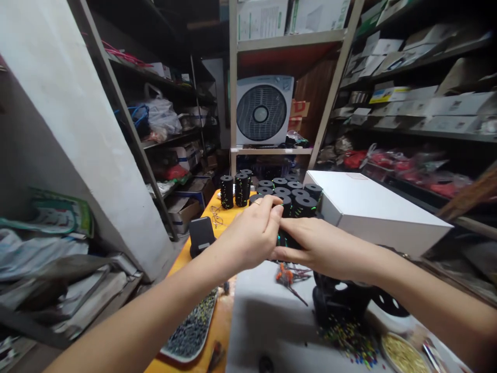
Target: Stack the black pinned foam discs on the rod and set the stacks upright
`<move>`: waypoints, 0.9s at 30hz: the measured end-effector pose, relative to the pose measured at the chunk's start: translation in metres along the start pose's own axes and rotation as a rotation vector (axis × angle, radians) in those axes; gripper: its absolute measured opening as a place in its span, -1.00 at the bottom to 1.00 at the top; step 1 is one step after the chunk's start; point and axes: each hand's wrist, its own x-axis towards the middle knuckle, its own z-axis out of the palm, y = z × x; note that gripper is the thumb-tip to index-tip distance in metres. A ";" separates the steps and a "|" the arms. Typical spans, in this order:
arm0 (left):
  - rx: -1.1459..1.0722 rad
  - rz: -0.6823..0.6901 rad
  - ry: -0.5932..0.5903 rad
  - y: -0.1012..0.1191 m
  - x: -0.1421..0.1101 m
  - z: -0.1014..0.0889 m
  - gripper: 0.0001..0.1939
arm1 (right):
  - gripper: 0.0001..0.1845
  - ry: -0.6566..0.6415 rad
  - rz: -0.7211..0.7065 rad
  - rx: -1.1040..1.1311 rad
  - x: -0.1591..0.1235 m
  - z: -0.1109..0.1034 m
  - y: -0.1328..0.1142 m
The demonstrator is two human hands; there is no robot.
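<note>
My left hand is closed, its fingers curled over the upper end of a black foam spool with teal marks on its side. From the other side, my right hand wraps its fingers and thumb round the same spool, and the two hands meet there. Most of the spool is hidden by my fingers. Just behind stand several black foam spools with green-yellow marks and a hole in each top. Below the hands, a bundle with orange tips lies on the white surface.
A white box stands at right, near a black holder. Colourful beads lie beside a bowl of golden bits. To the left are a tray of small dark pieces and a black stand. A fan sits behind.
</note>
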 end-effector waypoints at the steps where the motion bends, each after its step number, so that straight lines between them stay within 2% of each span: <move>1: -0.033 0.002 0.020 0.001 -0.001 0.000 -0.68 | -0.52 -0.004 0.014 -0.007 -0.001 0.002 0.000; 6: -0.299 -0.073 0.155 -0.005 0.001 -0.004 -0.72 | -0.22 -0.025 0.052 -0.031 -0.002 -0.001 0.000; 9: -0.565 -0.144 0.252 -0.015 0.002 -0.006 -0.74 | -0.33 -0.049 0.000 -0.006 0.006 -0.011 -0.005; 12: -0.864 -0.144 0.366 -0.023 -0.001 -0.004 -0.81 | -0.45 -0.069 -0.038 0.048 0.021 -0.016 -0.013; 17: -1.177 -0.099 0.553 -0.032 -0.007 -0.001 -0.85 | -0.51 -0.084 -0.070 0.129 0.043 -0.004 -0.022; 21: -1.147 -0.124 0.547 -0.047 -0.020 0.001 -0.79 | -0.55 -0.043 -0.064 0.162 0.043 0.003 -0.023; 24: -0.956 -0.144 0.501 -0.062 -0.037 0.001 -0.79 | -0.56 -0.028 -0.063 0.180 0.040 0.002 -0.023; 27: -0.756 -0.194 0.376 -0.070 -0.050 -0.001 -0.69 | -0.58 -0.024 -0.056 0.187 0.041 0.002 -0.024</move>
